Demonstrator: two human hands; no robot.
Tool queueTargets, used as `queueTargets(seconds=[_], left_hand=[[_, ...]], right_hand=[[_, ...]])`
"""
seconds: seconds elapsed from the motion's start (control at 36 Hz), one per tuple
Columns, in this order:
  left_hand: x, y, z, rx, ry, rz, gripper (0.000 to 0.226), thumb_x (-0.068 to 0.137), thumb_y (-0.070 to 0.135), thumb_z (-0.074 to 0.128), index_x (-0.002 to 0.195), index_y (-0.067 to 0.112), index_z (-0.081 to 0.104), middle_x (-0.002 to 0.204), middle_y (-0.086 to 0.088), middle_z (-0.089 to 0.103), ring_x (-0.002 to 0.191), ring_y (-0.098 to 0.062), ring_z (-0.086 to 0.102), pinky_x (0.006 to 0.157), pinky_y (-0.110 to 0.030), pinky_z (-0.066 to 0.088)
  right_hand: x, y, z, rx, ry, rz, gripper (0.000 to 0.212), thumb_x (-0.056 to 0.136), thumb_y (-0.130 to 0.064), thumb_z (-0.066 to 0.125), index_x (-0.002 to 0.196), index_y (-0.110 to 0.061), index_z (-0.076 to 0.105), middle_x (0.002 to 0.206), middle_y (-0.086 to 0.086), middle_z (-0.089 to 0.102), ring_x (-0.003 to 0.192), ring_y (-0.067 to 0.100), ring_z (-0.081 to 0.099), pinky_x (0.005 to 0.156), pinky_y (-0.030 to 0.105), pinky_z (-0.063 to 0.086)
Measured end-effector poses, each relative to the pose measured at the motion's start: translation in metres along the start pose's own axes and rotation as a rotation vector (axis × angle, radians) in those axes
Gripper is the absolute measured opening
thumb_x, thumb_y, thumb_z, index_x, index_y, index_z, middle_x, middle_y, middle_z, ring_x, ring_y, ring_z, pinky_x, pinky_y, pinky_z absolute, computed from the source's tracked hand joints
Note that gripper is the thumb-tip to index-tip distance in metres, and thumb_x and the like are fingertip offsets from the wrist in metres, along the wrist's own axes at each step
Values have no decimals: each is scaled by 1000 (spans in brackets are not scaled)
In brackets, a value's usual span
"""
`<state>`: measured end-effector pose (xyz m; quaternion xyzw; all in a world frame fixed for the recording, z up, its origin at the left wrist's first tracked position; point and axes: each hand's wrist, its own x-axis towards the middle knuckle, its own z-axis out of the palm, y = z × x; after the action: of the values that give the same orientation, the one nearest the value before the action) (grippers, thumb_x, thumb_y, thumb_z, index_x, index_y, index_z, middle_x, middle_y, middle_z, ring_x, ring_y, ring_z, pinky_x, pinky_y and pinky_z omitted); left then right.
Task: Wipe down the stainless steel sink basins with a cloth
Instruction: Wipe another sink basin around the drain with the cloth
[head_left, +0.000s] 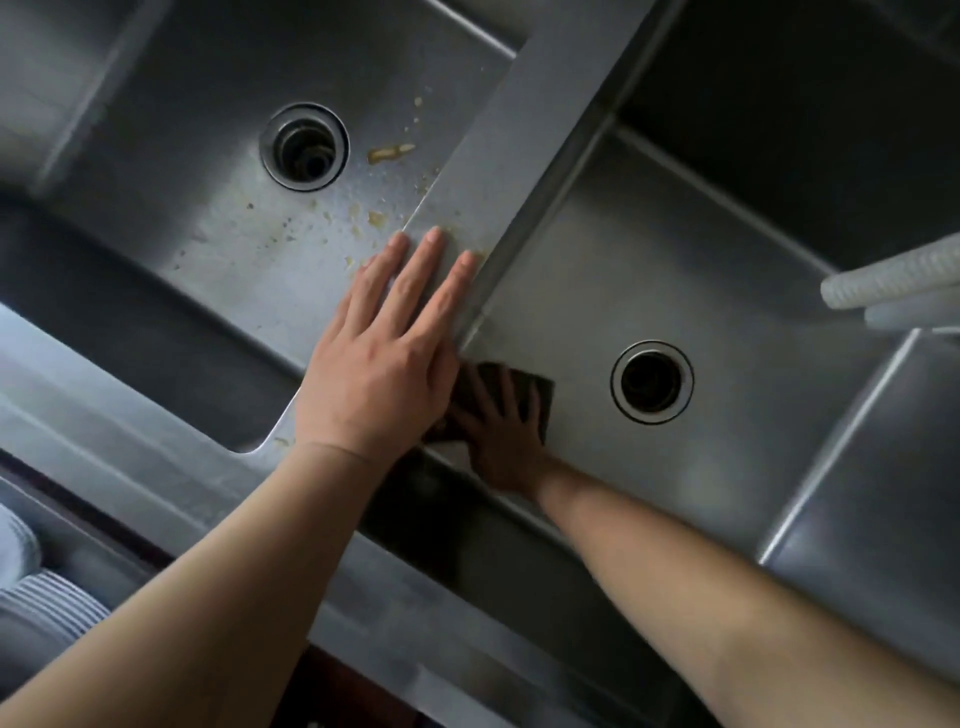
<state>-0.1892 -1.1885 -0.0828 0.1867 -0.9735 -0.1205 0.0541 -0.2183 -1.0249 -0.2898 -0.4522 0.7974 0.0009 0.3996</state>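
Mid-wipe in the right basin (701, 249): right hand (501, 441) presses the cloth (535, 397) flat, fingers spread; left hand (387, 358) rests flat, fingers straight, on the divider (519, 135). Next up, probably the crusty left basin (208, 171).

Off to the right there's a white ribbed hose (888, 283) poking in from the edge, with a smoother white piece (914, 315) just under it — maybe a faucet spout, hard to tell. Bottom left corner has some pale striped fabric (41, 608), bunched up below the counter's front edge — blurry though.
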Motion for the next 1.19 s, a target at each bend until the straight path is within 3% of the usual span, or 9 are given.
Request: queueTargets(seconds=[0.11, 0.33, 0.53, 0.69, 0.78, 0.89, 1.03, 1.11, 1.19], left_hand=[[0, 2, -1, 1, -19, 3, 59, 89, 11, 52, 147, 15, 42, 154, -10, 38, 144, -36, 32, 115, -50, 30], [-1, 3, -2, 14, -32, 2, 57, 92, 15, 47, 149, 16, 40, 155, -10, 36, 145, -36, 28, 117, -47, 27], [-4, 3, 0, 28, -59, 6, 59, 94, 20, 45, 152, 18, 33, 159, -9, 29, 148, -32, 21, 119, -45, 23], [-22, 25, -10, 114, -163, -79, 68, 90, 30, 47, 154, 21, 25, 162, -8, 19, 150, -31, 9, 122, -48, 3], [-73, 69, -11, 61, -205, -104, 63, 89, 38, 46, 149, 21, 38, 161, -8, 23, 150, -30, 12, 121, -50, 5], [-141, 133, -3, -43, -316, -249, 56, 90, 49, 41, 140, 25, 50, 158, -5, 32, 150, -25, 14, 122, -46, 4], [-163, 151, 9, 107, -408, -343, 57, 94, 52, 31, 136, 23, 54, 154, -6, 38, 149, -25, 18, 122, -43, 1], [-154, 145, 4, 113, -327, -358, 57, 93, 51, 33, 131, 18, 58, 149, -7, 46, 145, -27, 25, 121, -43, 7], [-143, 121, -7, 135, -297, -352, 57, 92, 52, 34, 130, 18, 59, 148, -7, 46, 145, -27, 24, 121, -42, 6]], right_hand=[[-6, -13, 21, -27, -21, -96, 62, 92, -60, 25, 148, -57, -1, 152, -10, -42, 130, 31, -53, 103, 65, -26], [-20, 0, 5, -154, -136, -167, 68, 98, -38, 40, 149, -56, -1, 151, -9, -40, 139, 35, -37, 102, 62, -26], [-80, 36, 27, -156, -339, -10, 65, 99, -39, 45, 152, -51, 9, 156, -9, -36, 142, 31, -37, 110, 64, -19], [-142, 71, 29, 85, -498, 170, 62, 99, -30, 39, 151, -52, 14, 161, -13, -25, 148, 22, -25, 118, 59, -10], [-167, 84, 29, 199, -564, 187, 58, 101, -34, 34, 155, -43, 12, 163, -6, -20, 151, 25, -16, 120, 56, -4], [-196, 98, 35, 500, -535, 243, 56, 103, -22, 39, 156, -22, 21, 165, 9, 10, 151, 26, 14, 122, 40, 13], [-236, 125, 43, 649, -543, 330, 50, 105, -16, 38, 154, -16, 28, 162, 10, 22, 148, 26, 23, 120, 38, 17], [-254, 136, 44, 667, -528, 377, 45, 105, -30, 37, 148, -15, 40, 155, 10, 37, 139, 27, 38, 114, 35, 28], [-262, 135, 42, 594, -519, 426, 62, 100, -61, 26, 148, -24, 39, 154, 8, 40, 135, 28, 43, 111, 36, 29]])
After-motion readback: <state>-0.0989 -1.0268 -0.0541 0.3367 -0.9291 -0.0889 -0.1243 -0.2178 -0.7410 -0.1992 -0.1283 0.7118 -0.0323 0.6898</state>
